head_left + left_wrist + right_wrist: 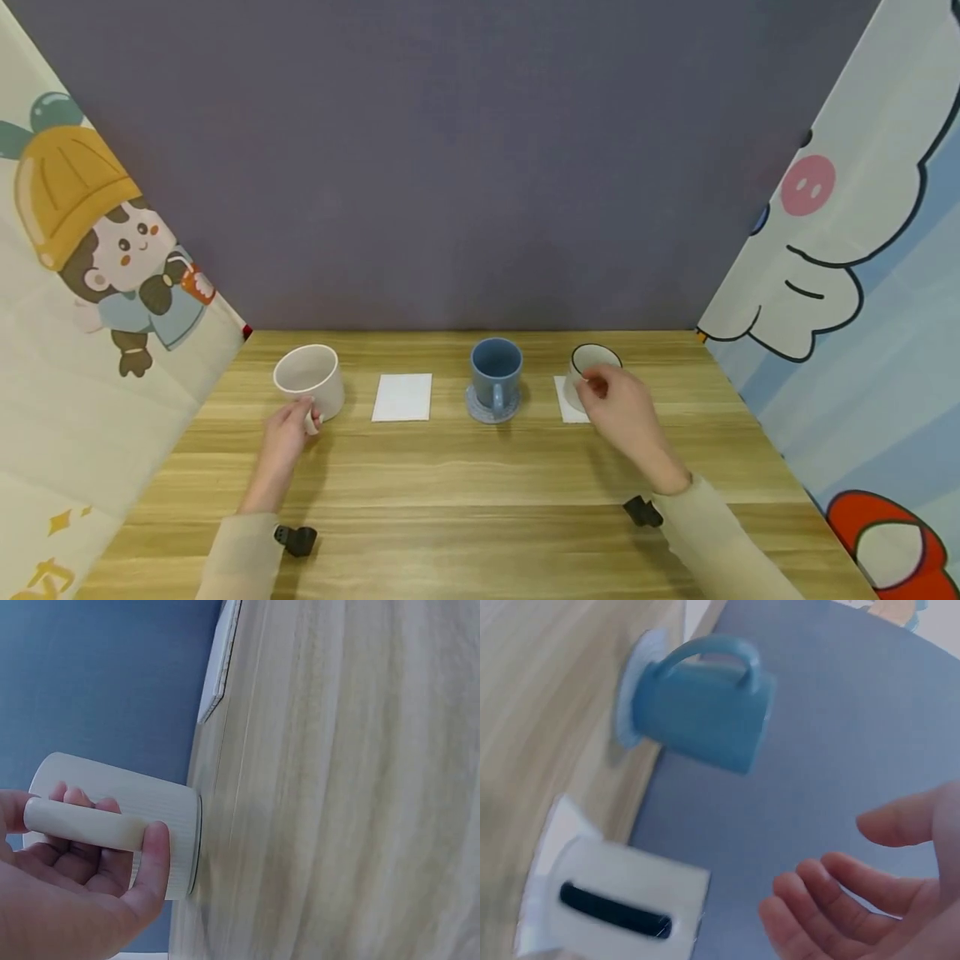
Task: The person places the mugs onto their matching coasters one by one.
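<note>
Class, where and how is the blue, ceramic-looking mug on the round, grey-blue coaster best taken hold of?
Probably by its blue, looped handle, reaching in from the person's side. The mug stands upright on the coaster, and the handle points toward the person, bowing out from the mug's side to leave an open gap.

L hand (pixel 287 427) curled, R hand (pixel 621 410) loosely bent.

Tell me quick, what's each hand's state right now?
Left hand: holding the ribbed white round mug by its handle.
Right hand: open, empty, near the black-handled white cylindrical mug.
</note>
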{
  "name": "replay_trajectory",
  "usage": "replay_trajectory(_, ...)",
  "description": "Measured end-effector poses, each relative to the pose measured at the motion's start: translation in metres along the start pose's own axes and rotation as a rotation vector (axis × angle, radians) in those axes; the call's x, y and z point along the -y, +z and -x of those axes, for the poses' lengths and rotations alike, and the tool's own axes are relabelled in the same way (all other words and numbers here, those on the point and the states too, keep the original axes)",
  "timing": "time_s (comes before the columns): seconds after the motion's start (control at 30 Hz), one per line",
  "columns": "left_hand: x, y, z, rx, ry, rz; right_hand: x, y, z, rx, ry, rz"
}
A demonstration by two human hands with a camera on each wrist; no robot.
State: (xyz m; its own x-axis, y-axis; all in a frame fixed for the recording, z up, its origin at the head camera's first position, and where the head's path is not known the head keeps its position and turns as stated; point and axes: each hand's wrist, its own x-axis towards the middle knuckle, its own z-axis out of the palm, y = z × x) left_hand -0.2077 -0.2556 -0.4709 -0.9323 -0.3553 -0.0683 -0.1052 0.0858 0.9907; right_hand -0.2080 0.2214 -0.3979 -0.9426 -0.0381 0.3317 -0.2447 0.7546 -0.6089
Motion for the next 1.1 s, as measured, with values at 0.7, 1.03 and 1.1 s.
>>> replay_trajectory(0.7,0.001,-0.002,-0.001,0.016,-0.024,-0.037,0.066,0.034,-0.014,0.015,-0.228,-0.273)
replay_trajectory(1.03,0.002,-0.001,0.000,0.009,-0.008,-0.029,0.090,0.051,-0.025,0.036,-0.239,-0.333)
replay_trajectory(1.1,0.002,-0.002,0.000,0.015,-0.010,-0.023,0.092,0.055,-0.027,0.033,-0.241,-0.348)
